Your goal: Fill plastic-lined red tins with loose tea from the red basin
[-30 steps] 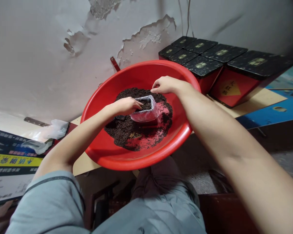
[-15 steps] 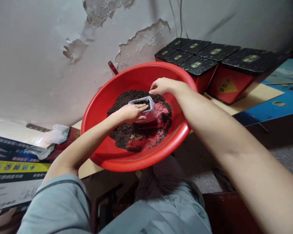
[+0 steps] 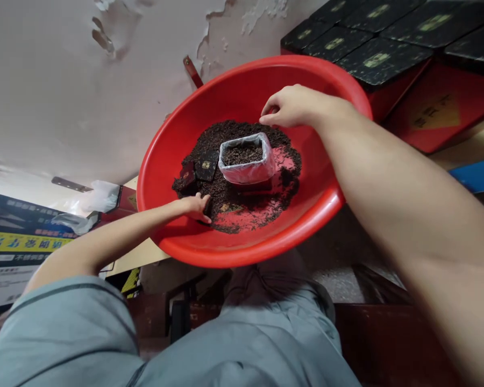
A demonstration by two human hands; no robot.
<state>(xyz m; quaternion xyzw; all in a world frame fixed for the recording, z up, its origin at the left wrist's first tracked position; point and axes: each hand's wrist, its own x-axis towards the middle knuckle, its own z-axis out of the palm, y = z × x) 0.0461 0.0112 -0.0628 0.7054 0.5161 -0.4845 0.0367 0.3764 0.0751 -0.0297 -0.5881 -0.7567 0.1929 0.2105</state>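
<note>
A red plastic basin (image 3: 242, 258) holds a heap of dark loose tea leaves (image 3: 226, 131). In its middle stands a red tin (image 3: 250, 174) with a clear plastic liner folded over its rim, filled with leaves nearly to the top. Left of the tin, a black lid (image 3: 206, 165) and a dark red piece (image 3: 187, 174) lie on the leaves. My left hand (image 3: 197, 207) reaches down at the heap's left edge, thumb and fingers apart; its fingertips are partly lost against the dark leaves. Above the far leaves hovers my right hand (image 3: 292, 106), fingers loosely curved and apart, nothing visible in them.
Several red tins with black lids (image 3: 377, 59) stand in rows at the right, behind the basin. To the left are a printed cardboard box (image 3: 24, 252), another red tin (image 3: 127, 199) and a clear plastic bag (image 3: 105, 196). A peeling wall (image 3: 153, 70) rises behind.
My left hand has left the top of the tin and moved left and down to the leaves. The lid and dark red piece now show. My right hand stays over the far leaves.
</note>
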